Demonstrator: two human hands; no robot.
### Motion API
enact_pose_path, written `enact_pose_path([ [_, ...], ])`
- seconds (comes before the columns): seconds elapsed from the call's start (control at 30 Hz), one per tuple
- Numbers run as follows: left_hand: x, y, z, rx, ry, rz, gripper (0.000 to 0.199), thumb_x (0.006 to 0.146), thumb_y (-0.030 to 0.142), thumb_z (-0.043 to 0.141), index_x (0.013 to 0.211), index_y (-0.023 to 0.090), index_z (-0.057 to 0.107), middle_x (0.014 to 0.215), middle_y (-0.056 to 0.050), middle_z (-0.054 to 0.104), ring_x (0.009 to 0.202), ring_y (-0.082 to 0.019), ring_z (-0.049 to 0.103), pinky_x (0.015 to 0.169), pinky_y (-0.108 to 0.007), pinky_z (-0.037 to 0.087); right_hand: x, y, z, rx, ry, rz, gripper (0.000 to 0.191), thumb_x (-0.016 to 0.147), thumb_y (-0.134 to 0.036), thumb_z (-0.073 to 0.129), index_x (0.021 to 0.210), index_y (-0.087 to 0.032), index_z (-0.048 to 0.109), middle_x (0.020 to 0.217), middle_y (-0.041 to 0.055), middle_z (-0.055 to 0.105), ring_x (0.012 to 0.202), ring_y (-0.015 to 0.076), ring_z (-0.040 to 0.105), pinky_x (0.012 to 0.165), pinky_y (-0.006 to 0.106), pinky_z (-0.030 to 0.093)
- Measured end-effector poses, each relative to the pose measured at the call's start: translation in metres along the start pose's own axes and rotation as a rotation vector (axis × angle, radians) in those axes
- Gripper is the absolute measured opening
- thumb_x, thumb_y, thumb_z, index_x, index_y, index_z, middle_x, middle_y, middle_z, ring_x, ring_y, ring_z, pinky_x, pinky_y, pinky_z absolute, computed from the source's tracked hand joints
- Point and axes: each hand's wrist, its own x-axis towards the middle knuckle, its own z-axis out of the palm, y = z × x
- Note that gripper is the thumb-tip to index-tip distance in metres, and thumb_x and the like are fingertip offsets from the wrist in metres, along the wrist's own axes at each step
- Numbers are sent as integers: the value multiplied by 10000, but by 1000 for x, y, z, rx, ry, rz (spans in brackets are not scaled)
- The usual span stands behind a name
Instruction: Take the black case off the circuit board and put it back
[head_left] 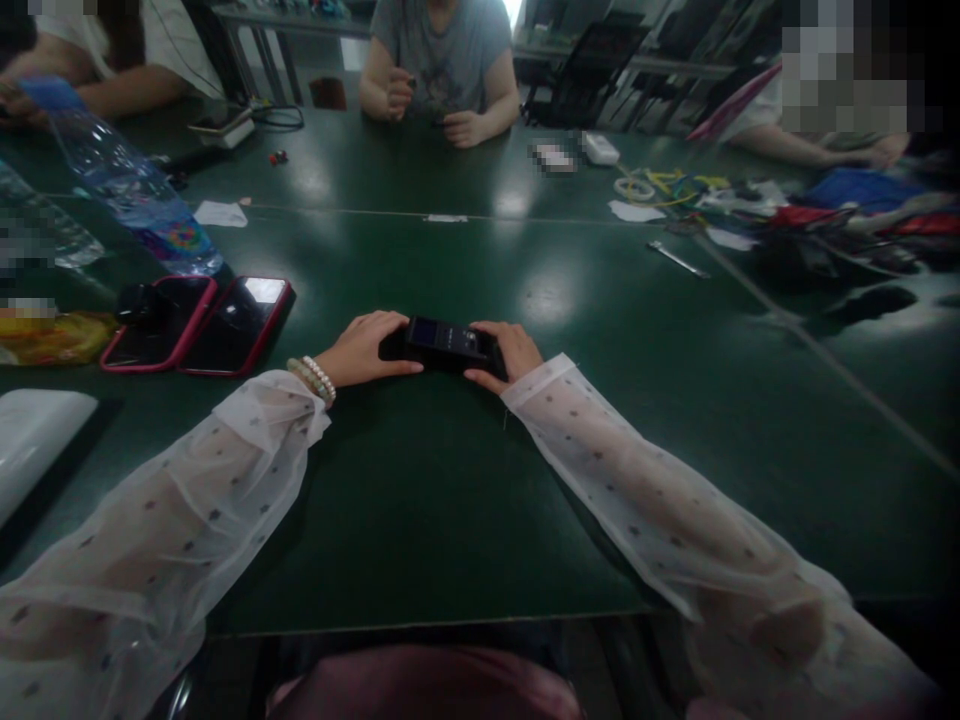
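A small black device (448, 340) with a little screen at its left part lies on the green table (420, 500), in the middle of the view. My left hand (369, 348), with a beaded bracelet at the wrist, grips its left end between thumb and fingers. Around the right end, my right hand (511, 354) is closed in the same way. Both palms rest low, near the table top. The undersides of the device and some fingertips are hidden.
Two phones in red cases (238, 325) and a water bottle (142, 190) stand at the left, near a white object (37, 440). A wrench (677, 260) and tangled cables (667, 188) lie at the right. People sit across the table.
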Motion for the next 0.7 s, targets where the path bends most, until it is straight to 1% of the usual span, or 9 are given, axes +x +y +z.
enact_pose_path([
  [0.07,0,1,-1,-5,-5,-3,654,755,660,649,1220,207,565,1281,-113,607,1189,-319,535,1039,-505,374,0,0,0,-2,-1,3,634,774,-432,685,1341,-275,450,1238,109,610,1118,369,558,885,569,493],
  [0.23,0,3,-2,0,-18,-17,692,754,654,650,1220,150,564,1275,-147,602,1190,-330,533,1044,-505,372,0,0,2,-16,-5,15,644,766,-445,695,1340,-275,457,1236,110,607,1119,369,559,890,573,491],
  [0.4,0,3,-1,2,-3,-9,656,754,656,645,1216,199,555,1292,-119,602,1203,-323,527,1050,-502,365,-1,0,2,-12,12,6,637,775,-444,685,1340,-265,453,1243,112,609,1129,368,556,891,567,491],
  [0.7,0,5,-3,0,-20,-23,657,755,658,642,1211,194,551,1294,-120,600,1205,-323,528,1061,-500,358,-1,-1,2,-19,15,-2,638,771,-436,689,1339,-264,455,1228,115,614,1108,370,562,880,569,496],
])
